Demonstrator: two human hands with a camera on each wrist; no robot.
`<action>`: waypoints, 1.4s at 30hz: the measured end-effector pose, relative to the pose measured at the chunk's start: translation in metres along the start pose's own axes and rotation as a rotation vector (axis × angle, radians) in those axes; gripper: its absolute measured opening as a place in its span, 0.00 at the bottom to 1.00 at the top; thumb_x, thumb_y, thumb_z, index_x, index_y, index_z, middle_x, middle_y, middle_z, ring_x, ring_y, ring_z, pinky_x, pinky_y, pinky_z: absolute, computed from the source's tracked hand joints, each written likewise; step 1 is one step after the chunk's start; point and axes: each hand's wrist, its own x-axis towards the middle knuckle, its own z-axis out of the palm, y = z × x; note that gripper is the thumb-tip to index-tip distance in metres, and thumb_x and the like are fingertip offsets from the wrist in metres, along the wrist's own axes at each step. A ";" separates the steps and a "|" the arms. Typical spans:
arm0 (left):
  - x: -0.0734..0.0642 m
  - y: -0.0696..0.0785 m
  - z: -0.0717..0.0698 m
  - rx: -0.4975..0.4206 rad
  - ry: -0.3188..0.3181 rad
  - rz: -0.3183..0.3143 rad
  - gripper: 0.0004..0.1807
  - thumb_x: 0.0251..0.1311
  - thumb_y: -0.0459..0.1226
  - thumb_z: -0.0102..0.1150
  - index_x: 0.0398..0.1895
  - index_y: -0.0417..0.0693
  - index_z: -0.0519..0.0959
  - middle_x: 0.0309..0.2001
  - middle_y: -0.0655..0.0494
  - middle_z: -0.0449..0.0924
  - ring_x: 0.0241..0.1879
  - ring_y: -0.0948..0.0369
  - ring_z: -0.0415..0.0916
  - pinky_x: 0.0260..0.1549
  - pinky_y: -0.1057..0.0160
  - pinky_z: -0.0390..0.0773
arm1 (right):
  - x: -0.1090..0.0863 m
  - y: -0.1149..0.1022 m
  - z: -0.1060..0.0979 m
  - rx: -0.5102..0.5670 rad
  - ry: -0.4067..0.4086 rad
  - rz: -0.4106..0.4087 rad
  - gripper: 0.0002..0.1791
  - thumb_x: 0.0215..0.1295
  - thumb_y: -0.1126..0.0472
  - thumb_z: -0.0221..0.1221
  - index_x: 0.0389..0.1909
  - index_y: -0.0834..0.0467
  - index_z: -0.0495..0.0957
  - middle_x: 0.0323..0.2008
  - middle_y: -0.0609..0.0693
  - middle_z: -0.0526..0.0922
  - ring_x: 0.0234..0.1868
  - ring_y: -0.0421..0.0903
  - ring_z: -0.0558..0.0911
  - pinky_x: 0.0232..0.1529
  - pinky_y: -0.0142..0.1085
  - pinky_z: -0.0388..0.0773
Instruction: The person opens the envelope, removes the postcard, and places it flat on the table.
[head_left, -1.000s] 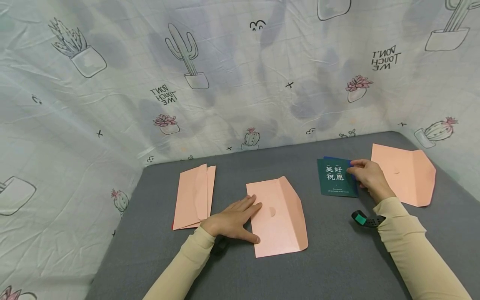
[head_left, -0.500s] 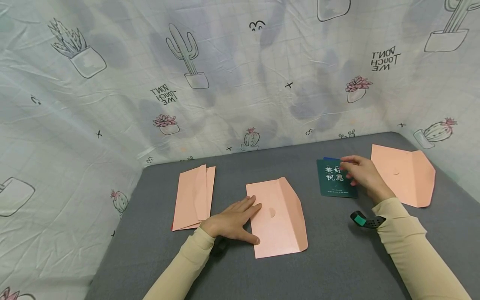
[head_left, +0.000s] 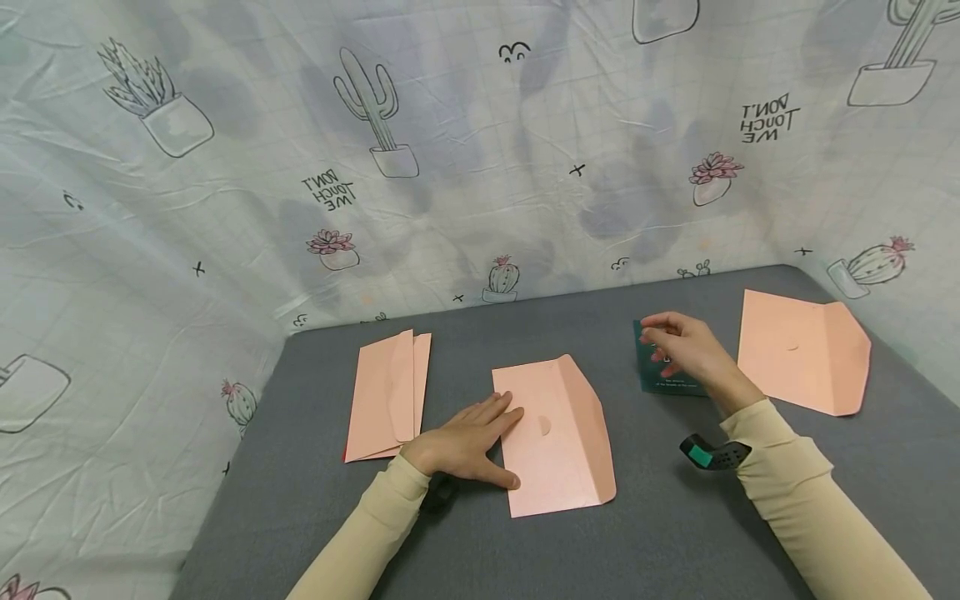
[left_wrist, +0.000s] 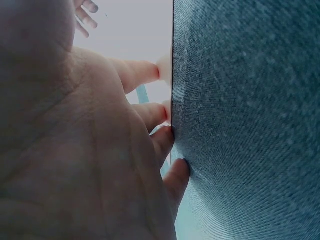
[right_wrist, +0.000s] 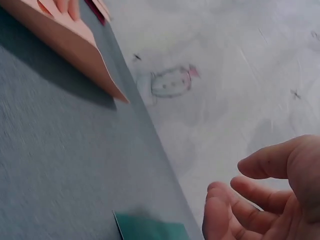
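Teal card (head_left: 652, 382): flat on the grey table (head_left: 645, 517), below the right hand (head_left: 693, 350) and partly hidden behind its fingers; long axis hard to tell for the overlap. Right hand: much the nearer of 2; fingers loosely curved, thumb apart, nothing pinched. Left hand (head_left: 468, 442): fingers spread, resting across the left edge of the centre envelope (head_left: 558, 467). Centre envelope: left of the card, long axis near to far, flap (head_left: 590, 433) unfolded toward the card. Room: gap of tabletop between flap and card; 1 right-hand envelope (head_left: 802, 354) just beyond the card; fabric backdrop (head_left: 465, 125) behind the far table edge.
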 end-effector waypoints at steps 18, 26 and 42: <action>-0.001 -0.001 0.001 -0.007 0.002 -0.004 0.56 0.57 0.60 0.67 0.83 0.56 0.48 0.84 0.53 0.34 0.84 0.55 0.31 0.80 0.47 0.42 | 0.004 -0.008 0.043 0.004 -0.148 -0.024 0.33 0.77 0.49 0.52 0.73 0.65 0.60 0.60 0.69 0.75 0.42 0.50 0.82 0.35 0.41 0.85; -0.001 -0.001 -0.001 -0.018 -0.001 0.003 0.57 0.57 0.60 0.67 0.83 0.54 0.48 0.84 0.52 0.33 0.84 0.54 0.31 0.80 0.46 0.42 | 0.006 -0.010 0.059 -0.021 -0.219 0.000 0.36 0.76 0.49 0.55 0.75 0.65 0.56 0.60 0.67 0.75 0.40 0.48 0.81 0.34 0.41 0.84; 0.000 0.002 -0.002 -0.004 0.000 -0.005 0.56 0.57 0.60 0.67 0.83 0.56 0.48 0.84 0.54 0.34 0.84 0.55 0.30 0.80 0.46 0.42 | 0.001 -0.012 0.074 -0.118 -0.351 0.021 0.36 0.74 0.45 0.55 0.70 0.69 0.65 0.30 0.55 0.80 0.25 0.45 0.79 0.24 0.41 0.83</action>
